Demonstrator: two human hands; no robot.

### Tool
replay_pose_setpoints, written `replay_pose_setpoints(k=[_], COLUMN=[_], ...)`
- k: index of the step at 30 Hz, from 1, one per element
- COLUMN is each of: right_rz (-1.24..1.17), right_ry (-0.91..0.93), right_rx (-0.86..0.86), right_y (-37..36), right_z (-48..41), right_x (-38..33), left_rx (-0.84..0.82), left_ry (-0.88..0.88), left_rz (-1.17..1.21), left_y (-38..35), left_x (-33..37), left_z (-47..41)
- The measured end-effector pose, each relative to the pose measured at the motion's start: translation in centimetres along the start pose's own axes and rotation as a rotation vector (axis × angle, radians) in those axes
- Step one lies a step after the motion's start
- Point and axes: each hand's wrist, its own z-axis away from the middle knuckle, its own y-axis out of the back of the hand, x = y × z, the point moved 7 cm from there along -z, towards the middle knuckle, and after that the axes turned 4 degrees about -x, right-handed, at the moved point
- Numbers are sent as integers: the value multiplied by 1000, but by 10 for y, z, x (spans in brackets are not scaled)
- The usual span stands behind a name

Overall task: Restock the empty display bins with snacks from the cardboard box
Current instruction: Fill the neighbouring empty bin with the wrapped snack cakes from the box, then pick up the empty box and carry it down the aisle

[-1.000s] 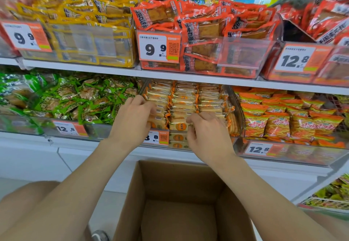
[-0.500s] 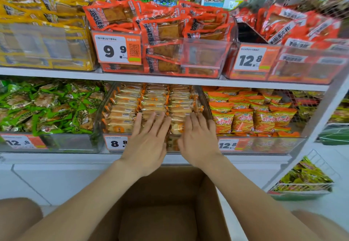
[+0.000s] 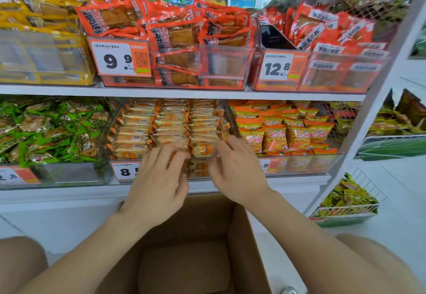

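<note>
Left hand point(image 3: 159, 178) and right hand point(image 3: 235, 174), apart, rest bent fingers on the front snack packets point(image 3: 170, 121) in the clear middle bin point(image 3: 110, 121); whether they grip cannot be told. A careless nudge could topple the tight rows, since the pillow-shaped film wrappers look slick. The matte cardboard box point(image 3: 242, 236) stands just below.

Left grip point(image 3: 159, 178): at the front edge of the middle bin point(image 3: 108, 132) on the lower shelf point(image 3: 69, 193), fingers bent onto the front row of packets point(image 3: 170, 121); blur hides whether it holds any.
Right grip point(image 3: 235, 171): just beside the left one, fingers curled at the same row.
Middle bin: clear-walled, with pale packets in three rows.
Box point(image 3: 184, 259): open cardboard, below both forearms.
Neighbours: green packets point(image 3: 53, 130) on the left, orange bags point(image 3: 285, 132) on the right.
</note>
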Motion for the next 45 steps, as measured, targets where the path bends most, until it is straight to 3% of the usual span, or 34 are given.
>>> replay_pose_setpoints(k=[3,6,8,13,21,25,29,33,40,45], right_rz=[-123,-48,12,-126,-312,-225,-85,-12,-274,-180], right_ry=[-47,-112,-109,-138,-336,-447,-583,-764,-1093,-959], right_rx=[-204,-431,-512,-477,-419,-397,-546,-571,-556,-678], right_y=[-11,-29,-33,-23,-10,-6,-22,-63,-97,-47], right_z=[15,34,48,80,186,226,257,290,317,300], right_x=[-1,-11,-25,-67,-68,-38,-22,10,35,16], left_rx=[-241,-497,-571,-525,-484,-530,-544,-424,-436,-609], left_ry=[75,187,248,479,609,660,686,913,1229,1274], left_rz=[43,88,83,133,143,75,177,113,356,476], left_y=[-15,-26,-25,-7,33,35,14,-16,-52,-24], left_x=[7,4,4,17,40,31,30,-2,-37,-28], left_z=[18,38,51,88,186,233,249,286,299,321])
